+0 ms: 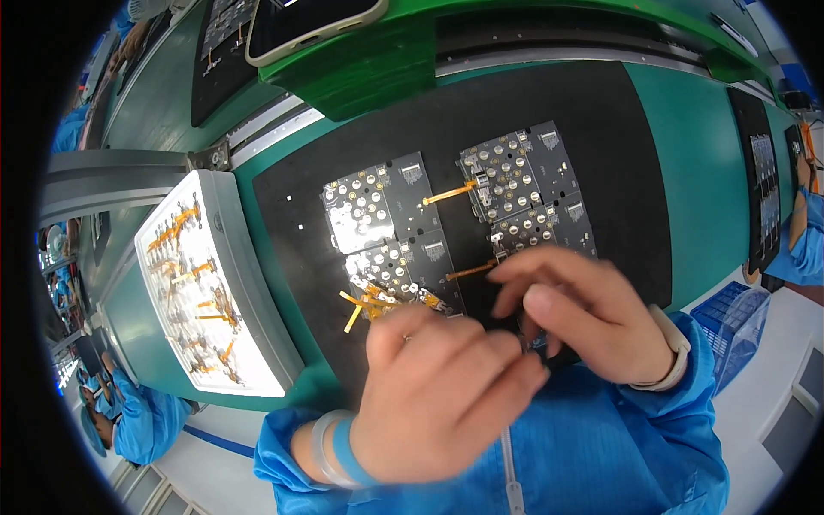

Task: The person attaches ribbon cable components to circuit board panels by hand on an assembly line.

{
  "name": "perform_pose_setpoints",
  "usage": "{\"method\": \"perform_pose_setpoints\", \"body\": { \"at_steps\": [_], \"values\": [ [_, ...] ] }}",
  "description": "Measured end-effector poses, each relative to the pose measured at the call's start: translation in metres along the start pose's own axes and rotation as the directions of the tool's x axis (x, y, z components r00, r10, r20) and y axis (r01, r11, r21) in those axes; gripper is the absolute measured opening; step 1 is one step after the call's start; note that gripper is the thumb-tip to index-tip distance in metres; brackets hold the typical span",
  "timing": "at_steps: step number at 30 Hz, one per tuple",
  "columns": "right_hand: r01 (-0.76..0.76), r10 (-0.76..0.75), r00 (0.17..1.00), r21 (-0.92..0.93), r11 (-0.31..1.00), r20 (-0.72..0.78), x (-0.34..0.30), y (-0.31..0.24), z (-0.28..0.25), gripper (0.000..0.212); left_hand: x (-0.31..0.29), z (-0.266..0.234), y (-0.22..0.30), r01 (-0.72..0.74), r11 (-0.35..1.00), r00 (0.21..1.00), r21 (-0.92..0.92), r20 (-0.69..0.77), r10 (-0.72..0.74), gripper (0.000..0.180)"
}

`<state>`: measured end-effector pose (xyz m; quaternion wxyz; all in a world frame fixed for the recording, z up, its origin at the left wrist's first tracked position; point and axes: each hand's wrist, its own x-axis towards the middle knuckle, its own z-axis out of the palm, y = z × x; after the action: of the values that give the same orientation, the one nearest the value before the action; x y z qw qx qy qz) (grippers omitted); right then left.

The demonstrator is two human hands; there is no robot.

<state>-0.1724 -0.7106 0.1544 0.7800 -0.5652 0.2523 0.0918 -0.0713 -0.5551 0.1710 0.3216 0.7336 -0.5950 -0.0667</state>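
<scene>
My left hand (438, 395) is curled closed, with its back toward me. Whatever its fingers hold is hidden. Just beyond its knuckles is a cluster of orange flex cables (369, 305) with small metal parts, over the near left circuit board (378, 262); I cannot tell whether the hand touches them. My right hand (592, 313), a little blurred, has its fingers bent and thumb apart, with nothing visible between them. It covers part of the near right circuit board (524, 227). An orange flex strip (470, 271) sticks out left from that board, close to the right fingertips.
Far boards (408, 193) lie on the black mat (618, 172); another orange strip (451, 194) juts from the right one. A bright white light panel (184, 292) at left carries several flex cables. A phone (318, 26) rests on the green ledge (352, 86). A blue basket (721, 313) is at right.
</scene>
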Motion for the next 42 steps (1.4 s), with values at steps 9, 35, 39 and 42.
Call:
{"method": "perform_pose_setpoints", "body": {
  "at_steps": [9, 35, 39, 42],
  "values": [
    [-0.306, 0.192, 0.835, 0.146, 0.941, 0.515, -0.006, 0.018, -0.008, 0.019, -0.03, -0.016, 0.004, -0.007, 0.996, 0.999, 0.086, -0.035, 0.01, 0.028],
    [0.168, -0.201, 0.979, -0.634, 0.755, 0.021, -0.006, 0.029, 0.011, 0.022, -0.071, 0.014, 0.001, 0.03, 0.93, 0.983, 0.368, 0.159, -0.094, 0.039],
    [0.18, -0.217, 0.976, -0.659, 0.73, 0.026, -0.005, 0.03, 0.011, 0.016, -0.071, 0.015, 0.0, 0.004, 0.907, 0.978, 0.422, 0.189, -0.092, 0.04],
    [0.184, -0.222, 0.975, -0.67, 0.719, 0.03, -0.006, 0.031, 0.014, 0.016, -0.072, 0.013, 0.003, 0.011, 0.897, 0.977, 0.441, 0.187, -0.104, 0.04]
  ]
}}
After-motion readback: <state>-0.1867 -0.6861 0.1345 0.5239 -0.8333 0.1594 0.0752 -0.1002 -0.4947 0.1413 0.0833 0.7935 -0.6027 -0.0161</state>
